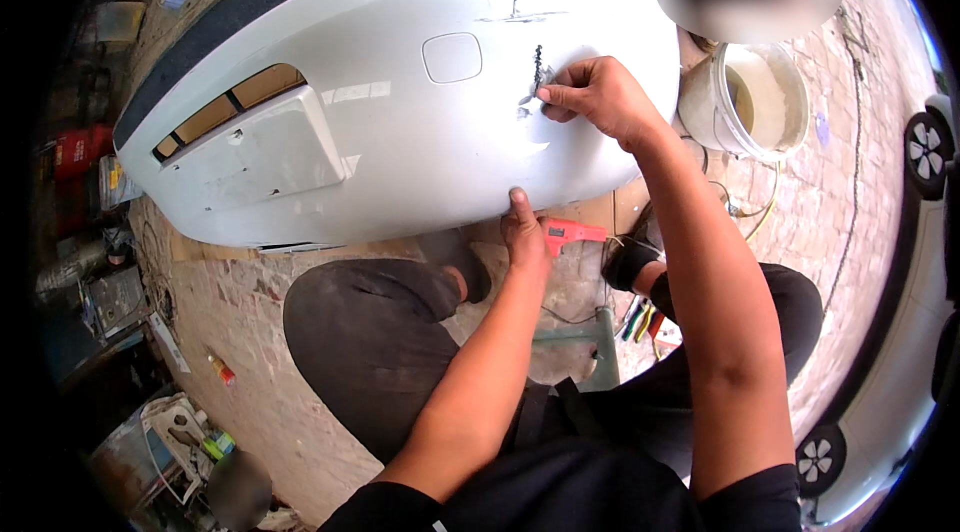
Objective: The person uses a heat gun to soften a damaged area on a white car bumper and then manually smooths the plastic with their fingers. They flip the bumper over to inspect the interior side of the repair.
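A white car bumper (390, 122) lies across in front of me, with a square cover (452, 58) outlined on its face. Right of the cover runs a short dark jagged seam (538, 67), with scuffed grey marks at its lower end. There my right hand (605, 102) is closed in a pinch against the surface; what its fingertips hold, if anything, is too small to name. At the bumper's near edge my left hand (525, 237) is closed, thumb up against the white surface. A red corded hand tool (575, 232) sticks out from its right side; the fingers are hidden.
A white bucket (700, 107) stands by the bumper's right end. Pliers and other hand tools (640, 322) lie between my legs beside a green frame (606, 347). Cluttered shelving (110, 282) lines the left; a parked car (900, 362) is at the right, on brick paving.
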`<state>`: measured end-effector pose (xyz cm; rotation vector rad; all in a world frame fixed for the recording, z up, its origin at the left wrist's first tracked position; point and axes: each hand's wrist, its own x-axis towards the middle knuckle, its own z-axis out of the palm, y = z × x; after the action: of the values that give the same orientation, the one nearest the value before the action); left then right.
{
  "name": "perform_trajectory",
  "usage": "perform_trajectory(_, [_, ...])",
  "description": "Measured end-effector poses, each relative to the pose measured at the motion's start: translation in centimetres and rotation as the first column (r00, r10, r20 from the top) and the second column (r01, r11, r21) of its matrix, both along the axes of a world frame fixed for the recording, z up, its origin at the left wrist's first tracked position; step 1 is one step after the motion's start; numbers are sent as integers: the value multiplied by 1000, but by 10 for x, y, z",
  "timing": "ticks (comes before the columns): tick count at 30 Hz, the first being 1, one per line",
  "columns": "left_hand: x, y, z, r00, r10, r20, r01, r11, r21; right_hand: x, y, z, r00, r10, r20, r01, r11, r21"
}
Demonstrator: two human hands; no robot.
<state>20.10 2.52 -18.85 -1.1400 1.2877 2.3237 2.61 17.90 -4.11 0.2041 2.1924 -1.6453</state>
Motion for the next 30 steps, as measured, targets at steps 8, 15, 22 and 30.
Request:
perform_trajectory(8, [0, -2, 3, 998, -64, 13, 64, 998, 24, -1, -14, 2, 999, -34, 18, 26, 943, 331])
perform_trajectory(15, [-7, 11, 21, 997, 76, -18, -77, 993, -89, -1, -27, 15, 990, -116, 78, 61, 859, 508])
perform_trajectory(22, [-2, 8, -3, 990, 135, -50, -139, 987, -84, 7, -27, 12, 997, -36, -72, 70, 838, 541])
perform_trajectory(30, [-4, 7, 11, 990, 137, -39, -138, 989, -51, 7, -16, 12, 994, 54, -98, -3, 890, 457])
